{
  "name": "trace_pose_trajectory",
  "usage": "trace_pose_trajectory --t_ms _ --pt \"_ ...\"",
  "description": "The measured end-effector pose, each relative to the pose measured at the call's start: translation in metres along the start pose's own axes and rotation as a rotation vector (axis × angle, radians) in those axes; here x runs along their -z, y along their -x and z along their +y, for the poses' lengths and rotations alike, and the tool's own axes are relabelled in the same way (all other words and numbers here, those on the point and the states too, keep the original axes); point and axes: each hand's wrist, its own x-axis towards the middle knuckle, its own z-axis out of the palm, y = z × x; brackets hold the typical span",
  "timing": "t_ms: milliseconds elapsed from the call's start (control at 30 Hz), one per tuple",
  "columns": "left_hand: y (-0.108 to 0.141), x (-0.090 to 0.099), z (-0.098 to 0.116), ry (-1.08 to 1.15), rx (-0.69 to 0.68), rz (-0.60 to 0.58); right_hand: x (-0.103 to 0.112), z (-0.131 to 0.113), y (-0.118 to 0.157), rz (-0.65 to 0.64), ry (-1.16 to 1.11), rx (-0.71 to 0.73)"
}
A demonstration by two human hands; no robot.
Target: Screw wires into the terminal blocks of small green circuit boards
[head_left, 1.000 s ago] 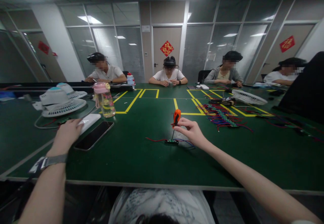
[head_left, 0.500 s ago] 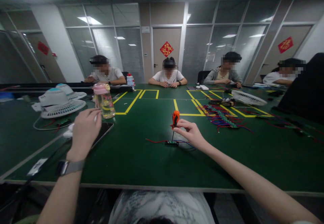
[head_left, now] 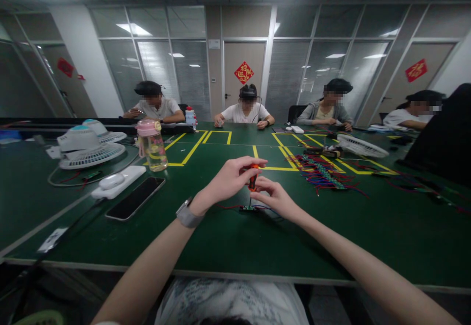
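Note:
An orange and black screwdriver stands upright, its shaft reaching down to a small green circuit board with red and blue wires. My right hand pinches the lower part of the handle. Over the top of the handle, my left hand has its fingers closed around the orange end. The board lies on the green table, just below both hands.
On the left are a phone, a white charger, a pink-lidded bottle and white fan parts. Rows of wired boards lie right, near a fan grille. Several people sit across the table.
My left hand has moved right, from above the phone and charger to the top of the screwdriver, uncovering both. My right hand stays at the screwdriver.

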Motion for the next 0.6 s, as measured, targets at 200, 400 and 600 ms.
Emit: trace_pose_trajectory --t_ms 200,400,600 --pt "-0.005 -0.005 -0.015 -0.163 -0.005 0.238 -0.007 0.021 0.011 -0.16 0.211 -0.097" --pt "-0.002 -0.014 -0.019 0.069 -0.01 0.244 -0.005 0.019 0.01 -0.185 0.213 -0.079" --pt "-0.005 -0.022 -0.021 0.177 0.036 0.291 -0.001 0.021 0.013 -0.169 0.178 -0.091"
